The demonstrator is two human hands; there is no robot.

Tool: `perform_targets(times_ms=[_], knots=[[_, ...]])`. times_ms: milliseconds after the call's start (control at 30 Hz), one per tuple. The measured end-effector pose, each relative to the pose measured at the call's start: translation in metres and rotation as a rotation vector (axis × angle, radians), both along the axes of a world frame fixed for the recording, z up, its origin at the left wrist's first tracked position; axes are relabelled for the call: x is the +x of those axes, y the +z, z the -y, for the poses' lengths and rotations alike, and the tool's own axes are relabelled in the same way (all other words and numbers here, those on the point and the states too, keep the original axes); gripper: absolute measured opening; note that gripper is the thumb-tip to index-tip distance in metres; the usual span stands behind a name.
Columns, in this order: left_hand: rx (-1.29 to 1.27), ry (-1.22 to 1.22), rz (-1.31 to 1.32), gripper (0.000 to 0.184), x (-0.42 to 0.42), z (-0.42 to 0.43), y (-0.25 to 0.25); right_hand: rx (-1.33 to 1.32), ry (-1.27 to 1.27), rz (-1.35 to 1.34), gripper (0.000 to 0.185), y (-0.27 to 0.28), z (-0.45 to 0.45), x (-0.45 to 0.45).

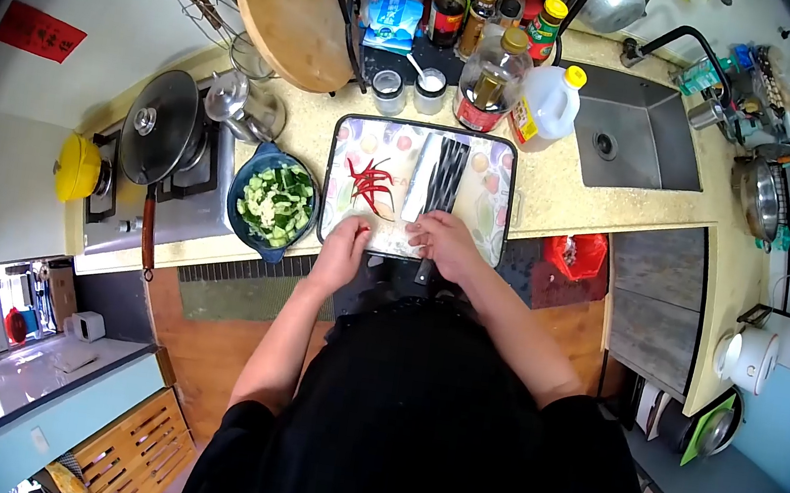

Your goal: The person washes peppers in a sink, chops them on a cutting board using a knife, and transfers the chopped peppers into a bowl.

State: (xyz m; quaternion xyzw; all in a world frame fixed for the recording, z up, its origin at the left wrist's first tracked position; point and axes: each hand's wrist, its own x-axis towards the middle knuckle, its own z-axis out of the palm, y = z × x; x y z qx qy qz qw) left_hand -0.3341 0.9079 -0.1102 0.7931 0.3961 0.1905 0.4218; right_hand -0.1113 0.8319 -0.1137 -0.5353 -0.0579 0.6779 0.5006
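Observation:
On the cutting board point(504, 176) lies a small pile of red chilies point(371, 187), left of the middle. To their right a cleaver point(434, 177) with a patterned dark and bright blade lies flat, its dark handle pointing at the body. My left hand point(345, 250) is at the board's lower left edge, fingers closed together; whatever they hold, if anything, is too small to name. My right hand point(445, 243) rests over the lower end of the cleaver with bent fingers; its grip is not clear. Left of the board, a blue bowl point(235, 216) holds chopped cucumber and minced pale bits.
A lidded wok point(159, 131) and a yellow pot point(76, 167) stand on the stove at left. Behind the board are two small jars point(388, 94), a large glass jar point(493, 75) and a white jug point(544, 112). A sink point(635, 129) lies at right, a red bin point(575, 255) below the counter.

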Motion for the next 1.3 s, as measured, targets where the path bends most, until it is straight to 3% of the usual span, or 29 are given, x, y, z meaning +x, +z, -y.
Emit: perform_targets(times_ms=[67, 200, 233, 367, 467, 500, 567, 633, 700, 767, 900, 1000, 1100, 1200, 1300], knots=[[0.274, -0.059, -0.115, 0.017, -0.001, -0.012, -0.004, 0.004, -0.014, 0.051, 0.016, 0.006, 0.002, 0.009], [0.536, -0.274, -0.232, 0.025, 0.012, -0.039, 0.0, -0.017, -0.051, 0.074, 0.009, 0.01, 0.007, 0.007], [0.568, -0.288, -0.328, 0.032, 0.017, -0.042, 0.002, -0.032, -0.054, 0.056, 0.008, 0.01, 0.008, 0.006], [0.594, -0.349, -0.515, 0.028, 0.027, -0.06, -0.017, -0.05, -0.082, -0.041, 0.008, 0.003, 0.019, 0.002], [0.615, -0.408, -0.423, 0.022, 0.028, -0.064, -0.019, -0.084, -0.082, 0.005, 0.01, 0.001, 0.023, -0.004], [0.407, -0.257, -0.291, 0.014, 0.035, -0.049, -0.006, -0.093, -0.062, 0.083, 0.011, 0.007, 0.021, -0.006], [0.046, -0.214, -0.188, 0.01, 0.04, -0.036, 0.006, 0.022, -0.019, 0.338, 0.016, 0.006, 0.02, -0.013], [-0.376, -0.23, -0.073, 0.016, 0.041, -0.026, 0.014, 0.135, -0.081, 0.385, 0.019, -0.003, 0.018, -0.016], [-0.593, -0.205, 0.12, 0.014, 0.041, -0.014, 0.003, 0.246, -0.149, 0.363, 0.02, -0.011, 0.012, -0.018], [-0.772, -0.158, 0.281, 0.014, 0.041, -0.005, -0.003, 0.249, -0.024, 0.447, 0.019, -0.014, 0.013, -0.009], [-0.75, -0.121, 0.296, 0.017, 0.042, 0.004, -0.001, 0.365, 0.063, 0.773, 0.015, -0.012, 0.013, -0.011], [-0.804, -0.045, 0.23, 0.02, 0.041, 0.001, 0.0, 0.524, -0.076, 0.877, 0.016, -0.012, 0.009, -0.028], [-0.721, -0.062, 0.308, 0.024, 0.044, 0.009, 0.001, 0.628, -0.005, 1.076, 0.02, -0.003, 0.006, -0.021], [-0.427, -0.109, 0.215, 0.023, 0.046, 0.013, 0.013, -0.027, -0.037, -0.064, 0.019, 0.005, 0.0, -0.011], [0.088, -0.21, 0.131, 0.019, 0.043, 0.003, 0.015, -0.031, -0.19, -0.451, 0.019, -0.025, 0.001, 0.01]])
